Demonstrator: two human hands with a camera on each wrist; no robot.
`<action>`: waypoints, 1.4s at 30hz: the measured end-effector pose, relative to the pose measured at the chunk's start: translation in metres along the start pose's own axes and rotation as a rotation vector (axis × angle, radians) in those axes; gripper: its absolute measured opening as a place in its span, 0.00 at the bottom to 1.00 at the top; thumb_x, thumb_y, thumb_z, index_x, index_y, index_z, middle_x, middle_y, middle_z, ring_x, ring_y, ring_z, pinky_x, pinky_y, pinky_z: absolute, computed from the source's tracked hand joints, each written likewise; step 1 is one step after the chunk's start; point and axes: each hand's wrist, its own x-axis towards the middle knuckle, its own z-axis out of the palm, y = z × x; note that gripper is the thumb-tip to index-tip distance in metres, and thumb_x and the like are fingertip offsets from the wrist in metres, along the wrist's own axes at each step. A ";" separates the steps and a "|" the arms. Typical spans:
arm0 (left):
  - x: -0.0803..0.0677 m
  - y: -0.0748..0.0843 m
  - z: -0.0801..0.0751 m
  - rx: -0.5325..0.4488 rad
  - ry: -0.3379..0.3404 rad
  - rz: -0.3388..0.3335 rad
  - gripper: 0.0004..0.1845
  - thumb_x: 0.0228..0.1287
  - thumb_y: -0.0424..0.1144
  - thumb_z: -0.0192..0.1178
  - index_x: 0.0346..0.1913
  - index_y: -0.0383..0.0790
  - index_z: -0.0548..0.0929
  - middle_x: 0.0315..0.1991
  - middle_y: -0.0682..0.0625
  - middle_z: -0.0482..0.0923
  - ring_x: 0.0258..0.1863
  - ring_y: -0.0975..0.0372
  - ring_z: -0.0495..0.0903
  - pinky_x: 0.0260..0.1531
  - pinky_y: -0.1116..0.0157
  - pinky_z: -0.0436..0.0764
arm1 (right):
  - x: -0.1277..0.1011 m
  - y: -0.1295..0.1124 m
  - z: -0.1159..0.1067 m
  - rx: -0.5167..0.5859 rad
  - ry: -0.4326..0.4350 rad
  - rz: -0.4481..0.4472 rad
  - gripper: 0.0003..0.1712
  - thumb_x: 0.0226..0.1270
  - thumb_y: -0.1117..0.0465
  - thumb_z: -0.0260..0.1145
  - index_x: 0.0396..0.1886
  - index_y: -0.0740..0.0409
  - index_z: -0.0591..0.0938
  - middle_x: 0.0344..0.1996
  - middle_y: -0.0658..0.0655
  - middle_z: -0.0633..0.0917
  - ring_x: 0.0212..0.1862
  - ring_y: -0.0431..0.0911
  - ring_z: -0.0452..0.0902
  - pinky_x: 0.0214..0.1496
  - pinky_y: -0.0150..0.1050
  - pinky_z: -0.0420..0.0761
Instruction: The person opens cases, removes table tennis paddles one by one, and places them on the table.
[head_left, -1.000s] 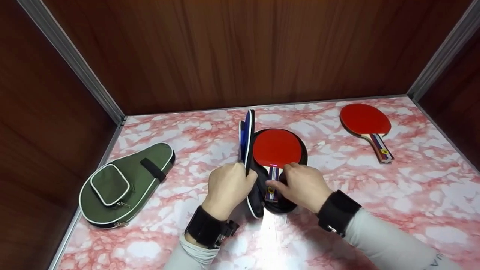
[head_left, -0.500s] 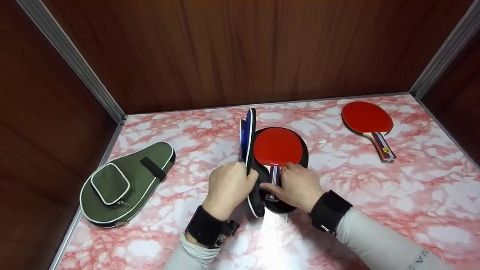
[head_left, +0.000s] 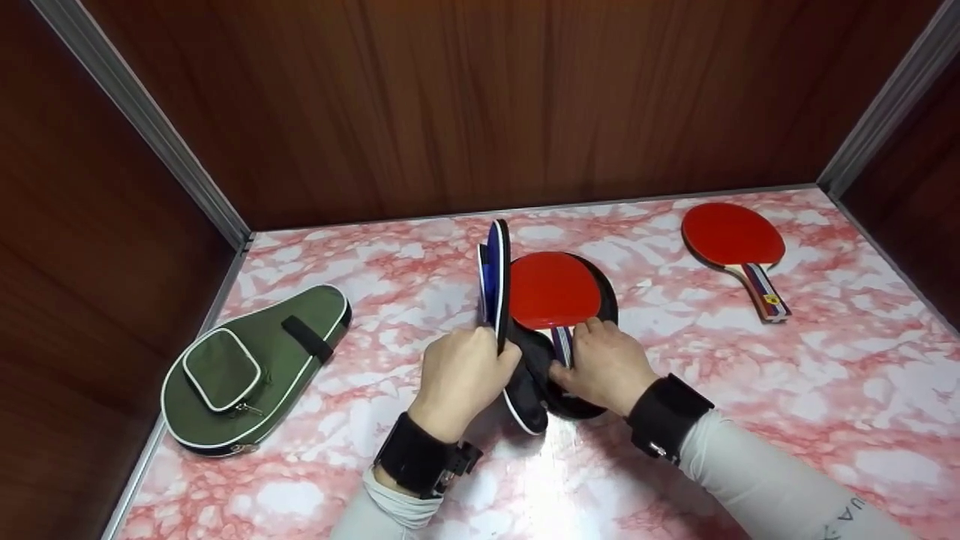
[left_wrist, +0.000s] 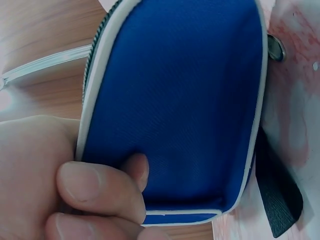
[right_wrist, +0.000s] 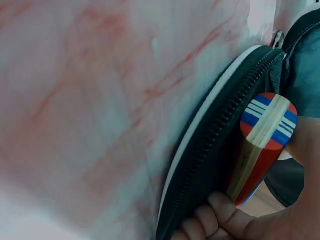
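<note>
My left hand (head_left: 461,379) grips the edge of the raised flap of a blue zippered paddle case (left_wrist: 175,100), its fingers curled over the white piping. The flap stands nearly upright in the head view, and its black inside faces right. In the case's lower half (head_left: 609,289) lies a red table tennis paddle (head_left: 555,292), handle toward me. My right hand (head_left: 607,367) holds that paddle's handle, thumb on the left and fingers on the right. The striped handle end (right_wrist: 270,120) shows inside the zipper edge in the right wrist view.
A second red paddle (head_left: 735,236) lies at the back right of the marbled table (head_left: 825,375). At the left rests a closed green paddle case (head_left: 281,345) with a small pocket and black strap. Wood-grain panels (head_left: 525,97) enclose the back and sides.
My right hand has closed its thumb onto the paddle's handle. The handle end has swung right and the blade slightly left. The left hand keeps the flap raised, its near end shifted a little right.
</note>
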 end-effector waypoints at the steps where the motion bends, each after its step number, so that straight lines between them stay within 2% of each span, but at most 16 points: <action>1: 0.000 0.000 0.000 0.001 0.003 0.003 0.22 0.69 0.43 0.66 0.16 0.46 0.75 0.15 0.50 0.74 0.17 0.48 0.81 0.17 0.49 0.75 | 0.000 0.001 0.000 -0.005 0.000 0.001 0.34 0.67 0.45 0.76 0.47 0.77 0.84 0.40 0.70 0.84 0.44 0.66 0.83 0.49 0.60 0.87; 6: 0.000 0.000 0.000 0.008 0.000 0.001 0.22 0.68 0.43 0.66 0.15 0.47 0.74 0.15 0.51 0.73 0.18 0.48 0.81 0.18 0.49 0.75 | 0.001 0.004 0.000 -0.043 -0.012 0.027 0.36 0.69 0.41 0.76 0.46 0.75 0.85 0.36 0.68 0.85 0.42 0.66 0.85 0.45 0.61 0.86; 9: -0.001 0.000 0.000 0.008 0.012 0.006 0.22 0.67 0.42 0.66 0.15 0.48 0.74 0.14 0.52 0.71 0.17 0.48 0.81 0.17 0.50 0.75 | 0.002 0.007 -0.002 -0.040 -0.014 0.040 0.34 0.69 0.42 0.76 0.43 0.74 0.86 0.34 0.67 0.86 0.40 0.67 0.86 0.42 0.62 0.86; 13: -0.001 0.001 0.000 0.006 0.031 0.010 0.21 0.66 0.41 0.66 0.15 0.48 0.73 0.14 0.52 0.71 0.16 0.48 0.81 0.17 0.49 0.75 | 0.002 0.011 -0.004 -0.002 -0.028 0.044 0.29 0.68 0.45 0.76 0.41 0.71 0.86 0.34 0.67 0.86 0.39 0.67 0.87 0.41 0.63 0.86; 18: -0.001 0.002 0.000 0.004 0.016 0.001 0.21 0.67 0.43 0.66 0.15 0.48 0.74 0.14 0.51 0.72 0.17 0.48 0.81 0.17 0.49 0.76 | 0.005 0.017 -0.009 0.062 -0.079 0.069 0.25 0.69 0.48 0.74 0.45 0.68 0.83 0.34 0.65 0.86 0.38 0.65 0.88 0.42 0.62 0.86; 24: -0.001 0.002 0.000 0.007 0.009 0.001 0.22 0.68 0.44 0.66 0.15 0.49 0.73 0.15 0.52 0.72 0.17 0.49 0.81 0.17 0.49 0.76 | 0.007 0.022 -0.017 0.128 -0.137 0.100 0.22 0.71 0.49 0.71 0.45 0.65 0.79 0.29 0.60 0.85 0.33 0.60 0.86 0.41 0.60 0.85; 33: -0.001 0.002 0.001 0.003 0.030 0.018 0.21 0.66 0.42 0.66 0.15 0.49 0.73 0.14 0.54 0.69 0.16 0.50 0.79 0.16 0.51 0.75 | 0.003 0.038 -0.020 0.118 -0.139 0.094 0.19 0.73 0.49 0.70 0.40 0.62 0.80 0.24 0.55 0.82 0.28 0.56 0.82 0.34 0.57 0.81; 42: -0.001 0.001 0.000 -0.007 0.017 0.017 0.22 0.67 0.41 0.66 0.15 0.48 0.72 0.13 0.55 0.66 0.15 0.52 0.78 0.15 0.53 0.74 | 0.001 0.047 -0.024 0.166 -0.116 0.101 0.16 0.74 0.49 0.67 0.38 0.58 0.80 0.22 0.53 0.80 0.27 0.53 0.79 0.34 0.52 0.77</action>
